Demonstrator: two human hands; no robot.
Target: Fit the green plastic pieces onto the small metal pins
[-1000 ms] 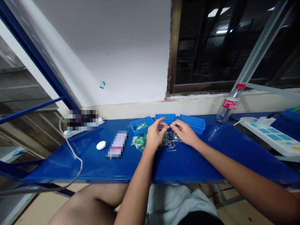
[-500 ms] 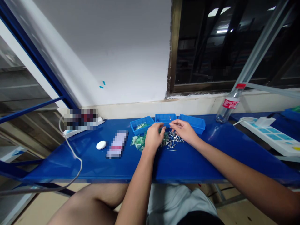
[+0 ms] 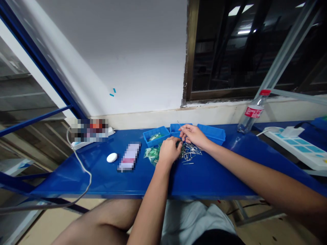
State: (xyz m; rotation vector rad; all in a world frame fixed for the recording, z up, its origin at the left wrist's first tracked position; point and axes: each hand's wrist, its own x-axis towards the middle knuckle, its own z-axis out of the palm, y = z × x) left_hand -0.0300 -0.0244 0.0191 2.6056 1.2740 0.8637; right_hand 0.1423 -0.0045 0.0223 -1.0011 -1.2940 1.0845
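Note:
My right hand [image 3: 194, 135] pinches a thin metal blind rivet [image 3: 179, 124], its pin pointing up by the middle blue bin [image 3: 182, 126]. A loose heap of blind rivets [image 3: 190, 152] lies on the table under and beside this hand. Just to the left, my left hand [image 3: 169, 149] is closed with curled fingers over the heap's edge and a green-and-clear plastic bag [image 3: 152, 154]. Its fingertips are hidden, and I cannot make out what is in them. Behind the bag, the left blue bin [image 3: 156, 136] holds a similar green packet. The right blue bin [image 3: 211, 134] is partly behind my right hand.
Left on the blue table [image 3: 102, 183] lie a blurred-out phone-like object [image 3: 129, 157] and a white oval object [image 3: 111, 157]. A red-capped bottle [image 3: 252, 114] stands back right, near a power strip [image 3: 298, 146]. A cable [image 3: 85, 166] crosses the left edge.
My right hand has moved slightly left, with the rivet's pin now upright. My left hand has dropped a little and drawn apart from the right. The view has shifted slightly.

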